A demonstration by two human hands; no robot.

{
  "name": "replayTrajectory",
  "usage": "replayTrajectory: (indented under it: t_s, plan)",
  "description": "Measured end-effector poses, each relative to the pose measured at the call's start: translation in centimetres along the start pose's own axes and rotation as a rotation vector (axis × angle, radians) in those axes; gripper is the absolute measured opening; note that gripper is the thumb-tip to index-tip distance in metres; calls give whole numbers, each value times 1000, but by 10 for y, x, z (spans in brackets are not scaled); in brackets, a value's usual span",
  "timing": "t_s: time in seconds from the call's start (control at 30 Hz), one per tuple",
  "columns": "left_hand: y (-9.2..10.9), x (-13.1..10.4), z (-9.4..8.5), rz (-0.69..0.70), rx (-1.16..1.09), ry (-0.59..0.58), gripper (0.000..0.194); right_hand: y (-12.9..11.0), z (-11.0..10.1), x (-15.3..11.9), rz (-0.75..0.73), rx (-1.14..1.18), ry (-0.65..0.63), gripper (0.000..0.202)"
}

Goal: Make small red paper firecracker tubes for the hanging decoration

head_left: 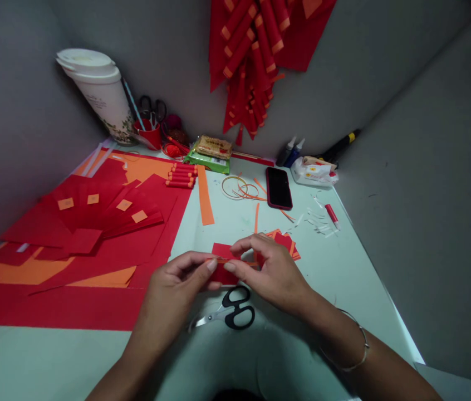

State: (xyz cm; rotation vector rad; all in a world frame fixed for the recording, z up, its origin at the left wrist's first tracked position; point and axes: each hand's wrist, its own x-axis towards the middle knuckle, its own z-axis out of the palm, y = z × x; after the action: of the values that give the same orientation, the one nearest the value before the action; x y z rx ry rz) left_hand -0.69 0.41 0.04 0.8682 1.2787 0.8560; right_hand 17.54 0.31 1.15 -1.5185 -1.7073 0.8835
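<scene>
Nearest you: one pair of black-handled scissors point(238, 316), slightly parted, lying idle on the counter point(302, 345).

In work: one narrow orange paper strip point(220, 260), held over a red paper piece point(224, 277); you cannot tell whether the two are joined. Your left hand point(177, 284) pinches the strip between thumb and fingers. Your right hand point(275, 270) has its thumb at the strip and forefinger arched; you cannot tell whether its fingers grip. This item appears unfinished.

Beside your right hand: a small pile of orange-edged red pieces point(286, 244), apparently done.

To your left: red paper sheets point(164, 278) and orange offcuts, seemingly stock left to use.

Beyond: one wider loose orange strip point(206, 200), apparently unused; a bundle of red paper rolls point(180, 177) with orange-banded ends, apparently complete; one smartphone point(279, 188); one red tube point(331, 215) beside white scraps.

Farthest: on the wall, one red firecracker decoration point(256, 44), its many rolls already banded and assembled.
</scene>
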Motion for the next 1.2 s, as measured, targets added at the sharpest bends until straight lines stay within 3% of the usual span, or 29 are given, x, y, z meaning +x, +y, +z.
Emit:
replayTrajectory:
  t_s: [0.17,0.63,0.83,1.07,1.2]
  plan:
    - [-2,-2,-1,2,63,-25,24,3,3,-1,-31,-24,-34,10]
    - [7,1,-3,-4,158,53,27,4,-19,7,261,188,-216,12]
    - [8,-2,-2,79,340,52,26,11,-24,9,228,178,-233,16]
    - [9,-3,6,33,236,-53,25,5,-13,3,180,189,-348,25]
    - [6,-3,8,-15,203,-99,23,3,-10,1,158,168,-346,29]
